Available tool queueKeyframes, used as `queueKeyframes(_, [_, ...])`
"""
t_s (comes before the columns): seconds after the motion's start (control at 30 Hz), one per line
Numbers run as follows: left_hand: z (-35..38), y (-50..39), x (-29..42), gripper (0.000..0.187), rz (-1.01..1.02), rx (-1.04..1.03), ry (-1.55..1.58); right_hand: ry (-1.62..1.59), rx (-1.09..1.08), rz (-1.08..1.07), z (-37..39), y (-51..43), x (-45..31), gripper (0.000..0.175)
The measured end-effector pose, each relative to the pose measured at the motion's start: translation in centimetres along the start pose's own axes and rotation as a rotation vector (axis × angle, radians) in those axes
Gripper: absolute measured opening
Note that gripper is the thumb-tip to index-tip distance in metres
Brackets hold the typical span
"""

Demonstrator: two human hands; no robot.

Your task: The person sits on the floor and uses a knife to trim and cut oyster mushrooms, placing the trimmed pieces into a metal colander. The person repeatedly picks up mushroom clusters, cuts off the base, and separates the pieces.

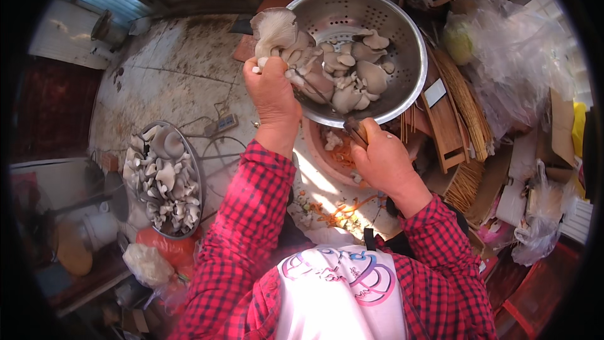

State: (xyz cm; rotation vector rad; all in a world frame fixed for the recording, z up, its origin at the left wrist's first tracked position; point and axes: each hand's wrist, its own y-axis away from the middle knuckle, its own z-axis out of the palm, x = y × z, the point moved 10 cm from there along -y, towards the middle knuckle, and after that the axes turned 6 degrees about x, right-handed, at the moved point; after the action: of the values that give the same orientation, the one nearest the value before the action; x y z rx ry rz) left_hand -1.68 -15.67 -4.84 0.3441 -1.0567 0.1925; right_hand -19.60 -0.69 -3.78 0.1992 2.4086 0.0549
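Observation:
My left hand [273,85] grips a cluster of oyster mushrooms [276,30] by its base, above the left rim of a perforated metal colander [406,71]. In my right hand [384,156] is the dark handle of a knife [355,132]. Its thin blade slants up and left to the cluster's underside; how far it has cut in, I cannot tell. Loose oyster mushrooms [373,75] lie inside the colander. Below it, partly hidden, a pinkish basin [314,151] holds orange peelings and pale scraps.
Left, a round metal tray [200,184] is heaped with oyster mushrooms. A power strip [222,124] with cords lies on the floor. Peelings [347,215] litter the floor before me. Right stand a wooden slicer board [443,123], a straw broom [460,99] and plastic bags [514,56].

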Motion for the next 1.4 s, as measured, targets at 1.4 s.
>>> queueKeyframes(1.4, [-3.1,-3.9,3.3,0.021,-0.192,0.05,0.255,-0.528,-0.514,0.314,12.6,8.1,10.1,0.019])
